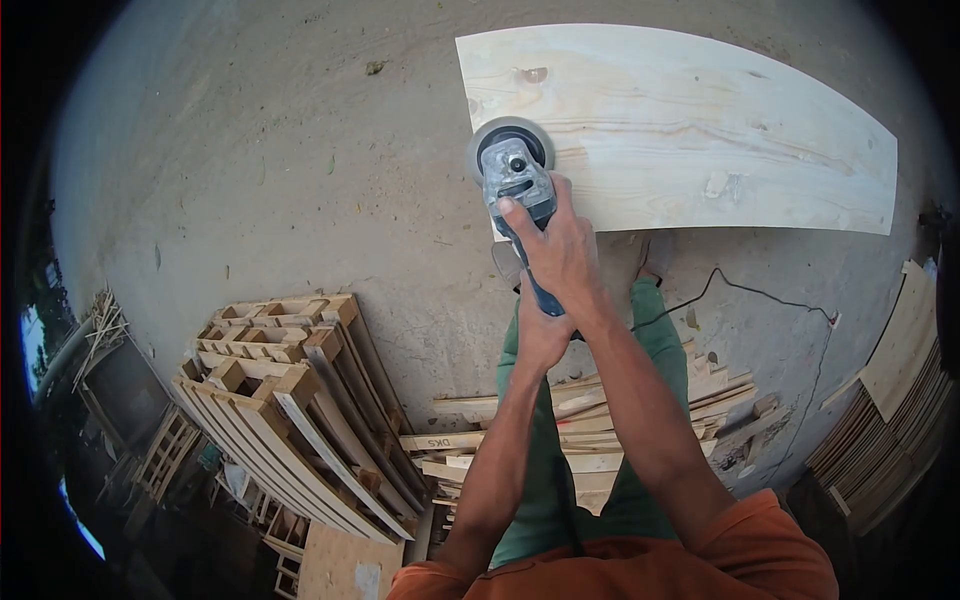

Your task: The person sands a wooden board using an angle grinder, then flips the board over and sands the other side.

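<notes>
An angle grinder (517,185) with a wide round disc (480,150) lies over the left edge of a pale plywood board (690,130). My right hand (562,245) is wrapped round the grinder's body just behind its head, thumb on top. Further back, my left hand (545,335) grips the rear end of the handle, close below the right. Part of the disc overlaps the wood and part reaches past its edge. Its underside is hidden.
Stacked wooden pallets (300,400) stand on the left. Loose planks (650,420) lie behind my legs. A black power cord (765,290) runs over the concrete floor (300,180) to the right. Stacked sheets (885,420) are at the far right.
</notes>
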